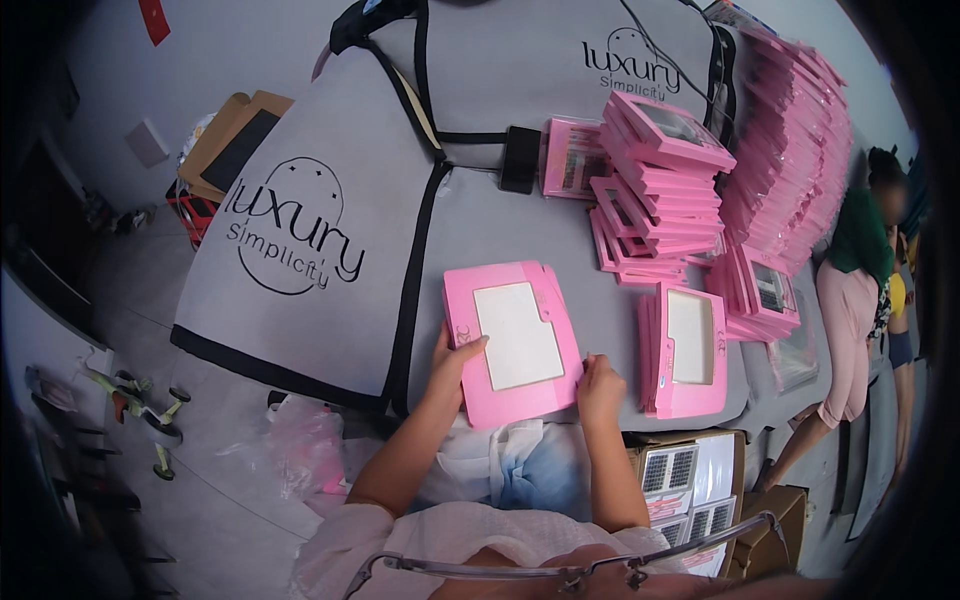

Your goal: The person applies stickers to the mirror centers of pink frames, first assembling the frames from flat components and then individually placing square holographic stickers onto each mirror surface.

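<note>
My left hand [450, 355] grips the left side of a flat pink box [465, 390] with a white windowed middle, thumb pressed on its front. My right hand [600, 378] is closed at the box's right edge, fingertips partly hidden. Just right of that hand, a small stack of similar pink boxes [650, 350] lies on the grey padded surface [480, 225]. Behind it rise a taller stack of pink boxes [655, 170] and a single pink box [570, 150] with contents in its window.
Large grey printed padded panels [300, 220], a black object [520, 160], a long leaning pile of pink packages [785, 140]. Below are a carton of packs [680, 480], plastic bags [310, 450] and a small bike [140, 410]. A co-worker [855, 300] stands at right, another person partly behind.
</note>
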`<action>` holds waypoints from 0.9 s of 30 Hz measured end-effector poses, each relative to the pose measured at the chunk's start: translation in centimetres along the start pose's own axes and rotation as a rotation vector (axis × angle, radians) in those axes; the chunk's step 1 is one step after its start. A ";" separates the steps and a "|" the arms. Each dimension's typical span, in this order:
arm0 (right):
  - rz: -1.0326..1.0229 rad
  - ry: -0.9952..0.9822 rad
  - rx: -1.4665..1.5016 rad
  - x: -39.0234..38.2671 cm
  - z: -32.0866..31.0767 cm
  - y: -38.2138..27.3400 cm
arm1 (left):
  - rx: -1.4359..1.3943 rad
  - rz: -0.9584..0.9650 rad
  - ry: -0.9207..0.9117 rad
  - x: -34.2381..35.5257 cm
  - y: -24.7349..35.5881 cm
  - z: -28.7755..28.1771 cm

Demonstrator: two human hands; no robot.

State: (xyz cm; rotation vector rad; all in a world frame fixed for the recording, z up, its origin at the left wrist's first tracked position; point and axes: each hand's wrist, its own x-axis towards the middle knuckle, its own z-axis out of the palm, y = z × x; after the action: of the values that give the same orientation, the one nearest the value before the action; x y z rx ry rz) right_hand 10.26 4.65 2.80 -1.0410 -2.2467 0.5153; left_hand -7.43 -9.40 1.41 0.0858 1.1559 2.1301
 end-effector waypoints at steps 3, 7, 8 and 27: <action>0.062 0.178 0.296 -0.9 -0.4 -0.6 | -0.033 -0.034 0.005 0.1 0.2 -0.1; 0.313 0.222 1.175 -1.2 -0.2 -1.4 | -0.101 -0.043 -0.002 -0.2 0.1 0.0; 0.267 0.211 1.203 -1.6 -0.5 -1.5 | -0.090 -0.046 0.016 -0.2 0.1 0.1; 0.433 -0.072 1.291 2.6 -1.4 2.4 | 0.004 -0.446 -0.274 -1.7 4.3 -5.1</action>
State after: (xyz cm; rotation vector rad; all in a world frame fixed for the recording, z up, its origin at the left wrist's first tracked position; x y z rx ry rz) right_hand 11.15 8.33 3.42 -0.7273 -1.1961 1.8446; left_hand -10.31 -15.56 2.06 0.1066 0.9176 1.6639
